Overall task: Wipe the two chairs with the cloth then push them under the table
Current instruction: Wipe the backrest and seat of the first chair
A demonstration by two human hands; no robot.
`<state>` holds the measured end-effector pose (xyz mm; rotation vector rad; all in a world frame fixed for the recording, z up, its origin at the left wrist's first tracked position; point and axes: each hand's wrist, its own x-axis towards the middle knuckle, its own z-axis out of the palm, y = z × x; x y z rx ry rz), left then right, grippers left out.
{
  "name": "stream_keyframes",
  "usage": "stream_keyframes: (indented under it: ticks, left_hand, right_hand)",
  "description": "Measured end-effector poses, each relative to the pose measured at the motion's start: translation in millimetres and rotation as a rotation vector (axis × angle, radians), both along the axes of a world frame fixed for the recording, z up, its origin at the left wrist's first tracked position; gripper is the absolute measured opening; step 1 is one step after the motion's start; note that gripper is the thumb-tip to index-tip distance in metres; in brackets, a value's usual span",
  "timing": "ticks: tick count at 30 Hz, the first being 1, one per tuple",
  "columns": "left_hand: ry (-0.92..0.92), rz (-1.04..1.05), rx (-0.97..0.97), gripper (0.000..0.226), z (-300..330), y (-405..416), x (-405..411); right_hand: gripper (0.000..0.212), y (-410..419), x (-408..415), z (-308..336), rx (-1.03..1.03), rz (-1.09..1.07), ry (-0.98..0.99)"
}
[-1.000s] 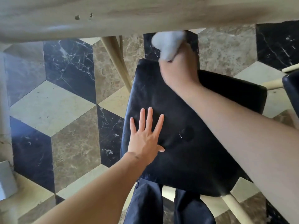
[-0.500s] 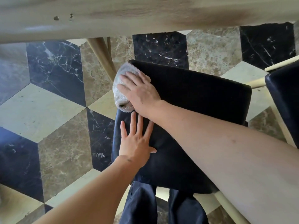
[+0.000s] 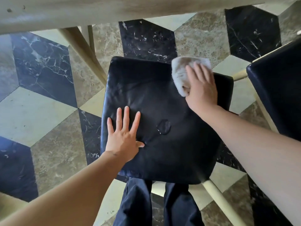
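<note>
View: looking down from head height past a table edge [image 3: 114, 12] onto a chair.
Chair: black padded seat [image 3: 162, 128] on pale legs, standing in front of the table, not under it.
Left hand [image 3: 124, 136]: flat on the seat's near left part, fingers straight and spread, holding nothing.
Right hand [image 3: 201, 88]: pressing the cloth onto the seat's far right corner, fingers laid straight over it.
Cloth [image 3: 180, 70]: pale, bunched, partly under the right hand.
Second chair [image 3: 276, 98]: black seat at the right edge, apart from the first.
Floor [image 3: 48, 111]: marble tiles in black, brown and cream.
Legs [image 3: 138, 203]: dark trousers below the seat.
</note>
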<state>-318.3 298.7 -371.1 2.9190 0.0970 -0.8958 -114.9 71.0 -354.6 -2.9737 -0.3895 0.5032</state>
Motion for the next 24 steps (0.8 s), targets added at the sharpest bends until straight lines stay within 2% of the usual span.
stream_keyframes:
  ticks: [3,7,13,15,17,20,22,24]
  left_hand:
    - [0.004,0.015,-0.012,0.121,2.5,0.5,0.7]
    - [-0.013,0.017,-0.007,0.121,5.0,1.3,-0.5]
    - [-0.056,0.069,-0.08,0.121,2.8,2.1,-2.6]
    - [-0.065,0.081,-0.099,0.121,2.9,2.3,-3.8]
    - [-0.047,0.086,-0.116,0.121,5.2,2.5,-2.4]
    - [-0.038,0.147,-0.164,0.115,12.6,0.1,-0.5]
    - [-0.101,0.338,-0.275,0.096,20.9,-6.1,-3.0]
    - [-0.243,0.682,-0.371,0.069,30.2,-5.1,-10.5]
  right_hand:
    - [0.074,-43.8,-22.0,2.8,-0.002,-0.161,-0.021]
    - [0.07,-55.0,-39.6,2.6,0.039,-0.393,-0.014]
    - [0.066,11.4,-14.2,6.1,0.18,-0.979,0.006]
    - [0.071,45.2,-6.3,5.8,0.23,-1.067,0.044]
    - [0.076,83.1,-10.4,5.3,0.255,-0.963,0.059]
    - [0.077,138.4,-32.5,0.2,0.277,-0.569,0.088]
    - [0.077,161.6,-49.8,-2.7,0.253,-0.252,0.096]
    - [0.08,172.1,-65.3,-4.6,0.25,-0.011,0.127]
